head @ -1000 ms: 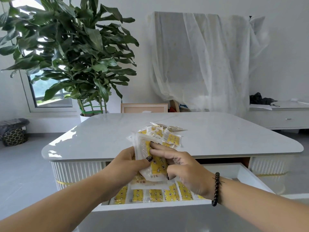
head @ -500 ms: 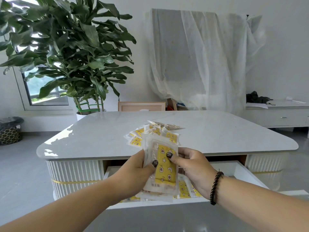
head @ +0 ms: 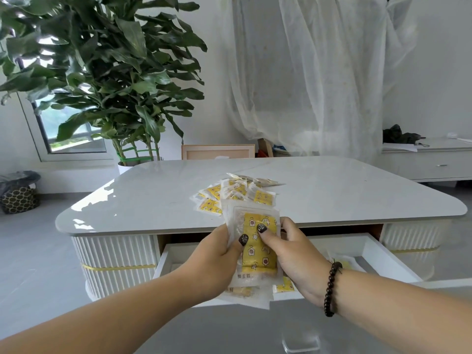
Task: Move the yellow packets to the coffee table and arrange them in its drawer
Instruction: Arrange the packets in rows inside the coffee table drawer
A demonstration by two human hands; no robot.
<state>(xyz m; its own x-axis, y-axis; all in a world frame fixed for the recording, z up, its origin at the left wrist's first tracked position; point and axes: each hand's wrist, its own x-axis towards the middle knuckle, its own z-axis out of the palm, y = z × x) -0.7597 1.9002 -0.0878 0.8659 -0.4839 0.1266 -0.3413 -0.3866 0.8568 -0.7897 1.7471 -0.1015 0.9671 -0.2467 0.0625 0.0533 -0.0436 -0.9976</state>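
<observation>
A stack of yellow packets (head: pixel 258 249) in clear wrappers stands upright between my hands, above the open drawer (head: pixel 378 254) of the white coffee table (head: pixel 332 198). My left hand (head: pixel 217 261) grips the stack's left edge, thumb on its face. My right hand (head: pixel 293 254) holds the right edge, with one finger pressed on the top packet. A loose pile of yellow packets (head: pixel 237 195) lies on the tabletop just behind the stack. More packets (head: pixel 284 286) lie in the drawer, mostly hidden by my hands.
A large potted plant (head: pixel 107 80) stands behind the table's left corner. A sheet-draped object (head: pixel 319 72) stands at the back wall. A low white cabinet (head: pixel 431 162) is at the right, a bin (head: pixel 19 192) at the far left.
The stack has risen slightly in my hands above the drawer. My right finger has slid up onto the top packet's face. The view has dipped, hiding the packets laid in the drawer.
</observation>
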